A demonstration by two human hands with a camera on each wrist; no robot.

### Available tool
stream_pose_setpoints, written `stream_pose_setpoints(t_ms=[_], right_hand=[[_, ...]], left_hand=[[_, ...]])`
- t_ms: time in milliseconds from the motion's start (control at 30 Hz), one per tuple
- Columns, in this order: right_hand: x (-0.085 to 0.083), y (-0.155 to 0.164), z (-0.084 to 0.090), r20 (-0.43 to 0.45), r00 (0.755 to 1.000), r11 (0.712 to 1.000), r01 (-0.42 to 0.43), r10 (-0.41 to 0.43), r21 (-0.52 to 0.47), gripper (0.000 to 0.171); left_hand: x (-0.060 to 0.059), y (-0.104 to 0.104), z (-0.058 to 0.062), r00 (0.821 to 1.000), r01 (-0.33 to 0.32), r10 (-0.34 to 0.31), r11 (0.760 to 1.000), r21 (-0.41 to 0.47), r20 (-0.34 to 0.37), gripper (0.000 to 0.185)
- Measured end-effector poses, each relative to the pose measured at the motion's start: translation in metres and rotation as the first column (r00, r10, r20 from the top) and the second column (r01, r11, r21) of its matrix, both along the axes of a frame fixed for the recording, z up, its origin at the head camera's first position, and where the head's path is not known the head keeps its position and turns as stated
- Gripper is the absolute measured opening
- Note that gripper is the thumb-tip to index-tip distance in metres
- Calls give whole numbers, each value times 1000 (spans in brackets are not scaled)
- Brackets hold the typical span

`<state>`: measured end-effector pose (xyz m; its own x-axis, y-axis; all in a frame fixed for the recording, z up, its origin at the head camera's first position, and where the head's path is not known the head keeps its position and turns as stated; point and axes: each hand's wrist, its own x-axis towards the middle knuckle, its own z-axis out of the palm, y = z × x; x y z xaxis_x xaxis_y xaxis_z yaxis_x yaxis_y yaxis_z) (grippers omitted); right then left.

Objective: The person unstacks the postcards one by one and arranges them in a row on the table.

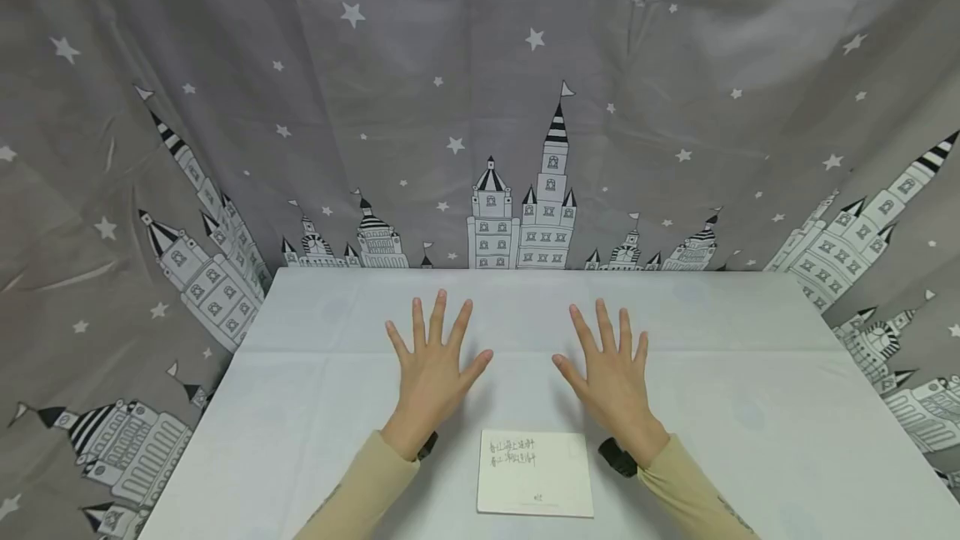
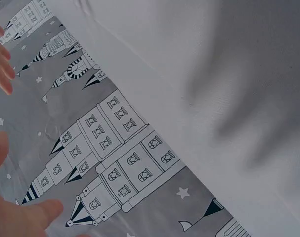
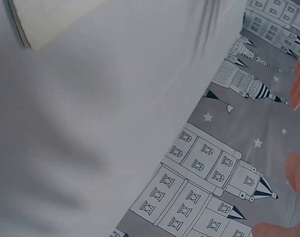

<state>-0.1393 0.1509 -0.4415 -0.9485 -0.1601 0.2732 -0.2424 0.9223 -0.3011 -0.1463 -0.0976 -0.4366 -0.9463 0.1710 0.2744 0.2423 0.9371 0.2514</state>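
Both hands hover over the white table with fingers spread and straight, holding nothing. In the head view my left hand is left of centre and my right hand right of centre. Between the forearms, near the front edge of the picture, lies a cream card or thin stack of cards with handwritten lines on it. Its corner shows at the top left of the right wrist view. Neither hand touches it. Parts of fingers appear at the side of each wrist view.
The white tabletop has a faint crease across it. Behind and beside it hangs a grey curtain printed with stars and castles. A dark wrist device sits at the right wrist, and part of another at the left.
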Motion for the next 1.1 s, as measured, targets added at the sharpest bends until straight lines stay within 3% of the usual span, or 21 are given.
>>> stream_pose_setpoints(t_ms=[233,400,533,733,900,1000,1100], right_hand=[[4,3,2,5,998,996,-59,60,-59,75],[9,5,2,-29,992,985,-129,127,-114,77],[16,6,3,-41,984,967,-177,172,-181,78],[26,10,4,-21,975,944,-221,223,-245,79],[37,13,0,-13,962,923,-265,273,-280,82],[43,15,-3,5,956,913,-279,294,-297,83],[50,17,-7,22,952,908,-283,304,-308,82]], left_hand=[[6,-6,0,991,129,-125,989,75,-50,71],[16,-11,2,961,274,-274,932,237,-32,69],[26,-15,3,937,317,-347,890,329,37,71],[38,-19,0,893,365,-429,868,337,138,81],[48,-22,-9,851,411,-484,856,315,204,87],[53,-24,-15,838,425,-498,851,308,221,88],[57,-26,-17,837,422,-494,857,296,237,90]])
